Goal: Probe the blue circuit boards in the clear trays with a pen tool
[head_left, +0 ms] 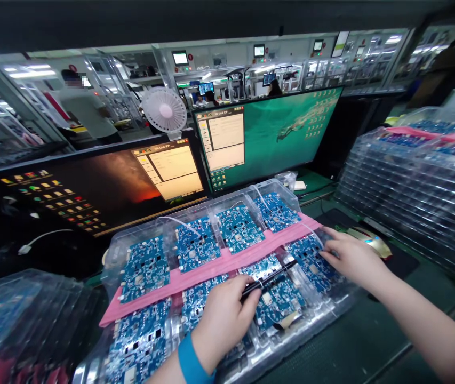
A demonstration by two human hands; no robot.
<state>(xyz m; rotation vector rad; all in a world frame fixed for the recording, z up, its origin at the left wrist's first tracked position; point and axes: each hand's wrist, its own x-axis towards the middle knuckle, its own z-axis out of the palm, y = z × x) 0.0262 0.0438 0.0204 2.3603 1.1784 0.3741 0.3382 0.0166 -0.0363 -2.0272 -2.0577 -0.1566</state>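
A clear plastic tray (315, 314) holds several blue circuit boards (238, 228) in its compartments. A pink strip (211, 265) lies slantwise across the boards. My left hand (227, 306), with a blue band at the wrist, is over the tray's near half, closed around a slim black pen-like tool (273, 277) that points right. At the strip's right end, my right hand (349, 256) pinches a thin white cable (313, 233) above a board. The exact grip of its fingertips is partly hidden. Another white cable (181, 221) curves over the back-left boards.
Two monitors (267, 138) stand behind the tray, with a white fan (165, 110) above them. Stacked clear trays rise at right (407, 176) and at left (23, 314). A gold mouse (371, 242) lies beside my right hand. Another person (87, 109) stands in the background.
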